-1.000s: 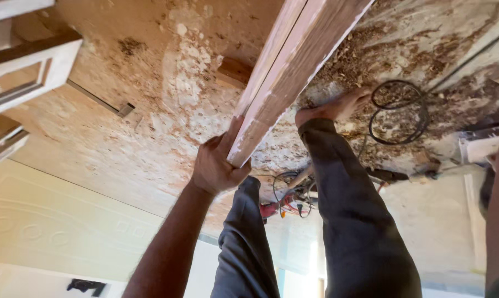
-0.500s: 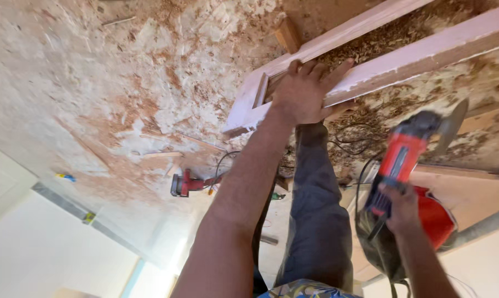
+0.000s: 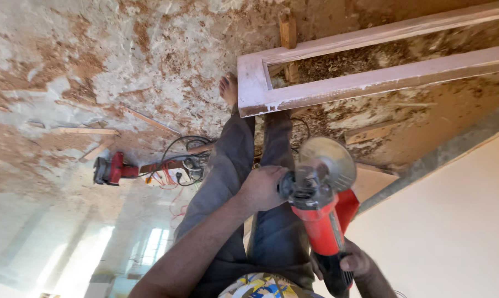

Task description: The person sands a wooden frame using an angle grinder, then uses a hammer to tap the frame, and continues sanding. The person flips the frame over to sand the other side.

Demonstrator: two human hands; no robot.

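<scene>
Both hands grip a red angle grinder (image 3: 322,212): left hand (image 3: 262,187) clasping its head, right hand (image 3: 353,264) its tail, above a wooden frame (image 3: 337,88). The bare foot (image 3: 228,88) nearby risks cuts.

You looked down at your own legs in grey trousers (image 3: 233,165), one bare foot (image 3: 228,88) resting on a floor (image 3: 95,55) littered with sawdust and wood shavings. Your right hand (image 3: 355,264) gripped the rear handle of a red angle grinder (image 3: 322,215), and your left hand (image 3: 263,187) closed around its side grip near the disc (image 3: 327,160). Just beyond your feet lay a pale wooden frame (image 3: 371,83). To the left, well apart, a second red power tool (image 3: 110,169) sat beside tangled black cables (image 3: 186,160).
</scene>
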